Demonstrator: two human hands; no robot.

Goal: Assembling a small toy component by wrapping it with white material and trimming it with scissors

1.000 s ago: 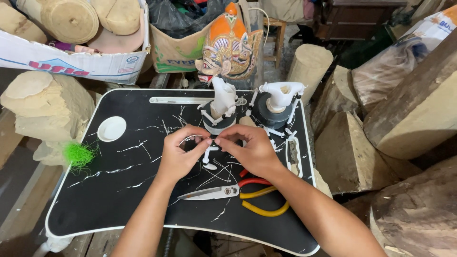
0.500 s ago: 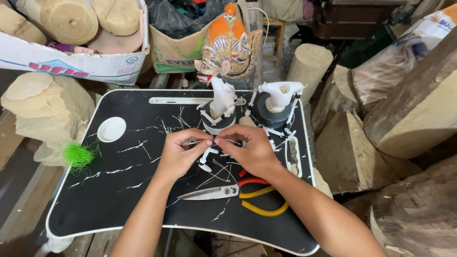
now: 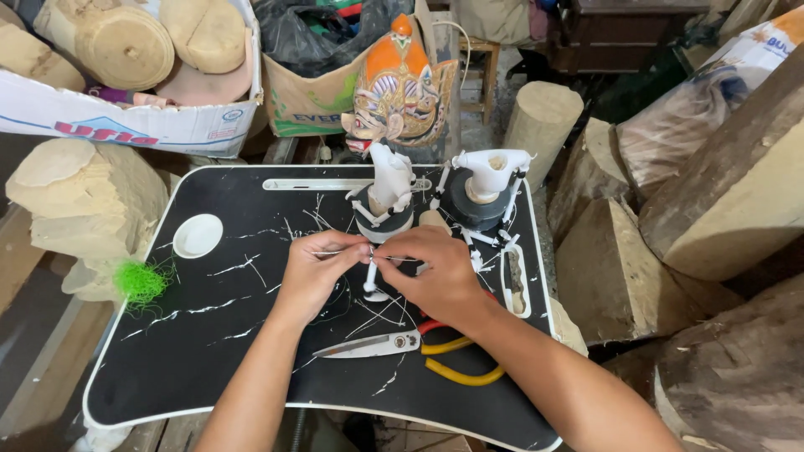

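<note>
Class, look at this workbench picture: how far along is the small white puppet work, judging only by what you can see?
Done: two white carved pieces stand on dark round bases at the back of the black tray. In hand: the left hand and right hand pinch a thin thread at a small white part between them. Left: loose white parts lie unjoined by the right hand; the scissors lie unused.

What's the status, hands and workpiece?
Left hand and right hand together over black tray, pinching a thin white strand. Small white peg piece hanging between them. Scissors lying just below, not touched.
</note>
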